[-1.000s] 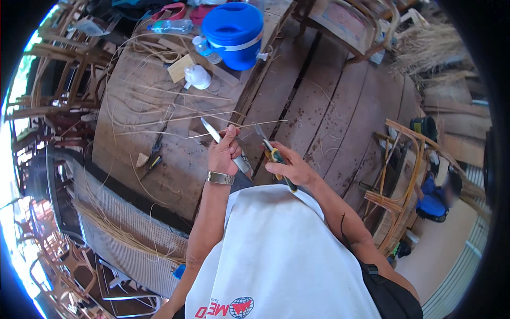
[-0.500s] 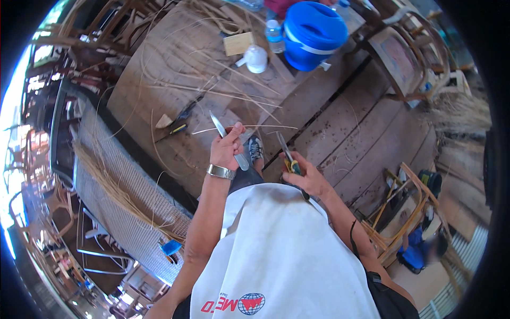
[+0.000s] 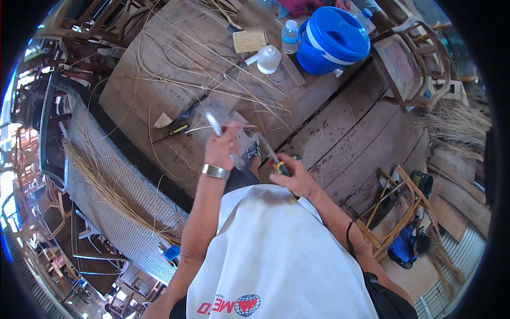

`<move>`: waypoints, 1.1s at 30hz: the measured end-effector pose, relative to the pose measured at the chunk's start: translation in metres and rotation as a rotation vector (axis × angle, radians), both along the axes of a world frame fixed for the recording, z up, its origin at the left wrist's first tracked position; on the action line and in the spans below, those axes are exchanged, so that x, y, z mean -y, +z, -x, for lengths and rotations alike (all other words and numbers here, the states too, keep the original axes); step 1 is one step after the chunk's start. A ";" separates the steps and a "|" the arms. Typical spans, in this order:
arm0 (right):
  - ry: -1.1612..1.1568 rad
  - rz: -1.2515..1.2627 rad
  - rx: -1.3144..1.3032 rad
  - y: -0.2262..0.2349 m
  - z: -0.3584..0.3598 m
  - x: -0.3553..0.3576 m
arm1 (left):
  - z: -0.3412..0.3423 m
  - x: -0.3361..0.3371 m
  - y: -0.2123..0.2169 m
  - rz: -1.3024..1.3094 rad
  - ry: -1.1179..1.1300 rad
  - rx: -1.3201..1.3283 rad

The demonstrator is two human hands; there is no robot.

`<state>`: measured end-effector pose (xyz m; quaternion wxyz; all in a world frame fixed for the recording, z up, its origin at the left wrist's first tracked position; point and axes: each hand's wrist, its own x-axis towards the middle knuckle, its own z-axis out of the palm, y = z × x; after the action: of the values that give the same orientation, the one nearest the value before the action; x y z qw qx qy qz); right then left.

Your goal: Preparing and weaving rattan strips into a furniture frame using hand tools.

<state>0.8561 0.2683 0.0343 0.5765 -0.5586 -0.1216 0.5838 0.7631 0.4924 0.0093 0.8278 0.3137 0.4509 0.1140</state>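
Observation:
My left hand (image 3: pixel 222 150), wearing a metal watch, is closed around a silver knife (image 3: pixel 213 123) whose pointed end slants up and left. A thin cane strip (image 3: pixel 202 127) crosses at the same fingers, roughly level. To the right, my right hand (image 3: pixel 297 176) grips a hand tool (image 3: pixel 280 167) with a yellow and dark green handle and a long narrow metal end; its exact kind is hard to make out. The metal end points up and left, near the cane's right end. Both hands are in front of my white shirt, slightly blurred by motion.
Loose cane strands (image 3: pixel 212 87) lie over the wooden boards ahead. Beyond them stand a white container (image 3: pixel 269 59), a water bottle (image 3: pixel 290 37) and a blue cooler (image 3: pixel 332 42). A woven panel (image 3: pixel 117 175) bearing a cane bundle is at left; chair frames (image 3: pixel 417 64) flank the right.
Both hands have moved a little left, and the cane strip has shifted left through or with my left hand. The view has also shifted slightly.

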 end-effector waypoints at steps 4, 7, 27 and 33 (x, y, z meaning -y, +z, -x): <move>0.296 0.019 0.555 -0.035 0.038 -0.048 | 0.047 -0.094 0.009 -0.127 0.257 0.046; 0.562 0.118 0.866 -0.062 0.076 -0.106 | 0.117 -0.141 0.026 -0.284 0.261 -0.064; 0.211 0.324 0.688 -0.031 0.013 -0.091 | 0.032 0.023 -0.037 0.055 -0.040 -0.017; 0.428 0.425 0.934 -0.025 -0.018 -0.063 | 0.018 0.013 -0.037 -0.019 -0.150 -0.036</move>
<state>0.8744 0.3314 0.0095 0.2043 -0.8250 -0.3547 0.3898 0.7451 0.4791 -0.0281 0.8228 0.3566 0.4397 0.0505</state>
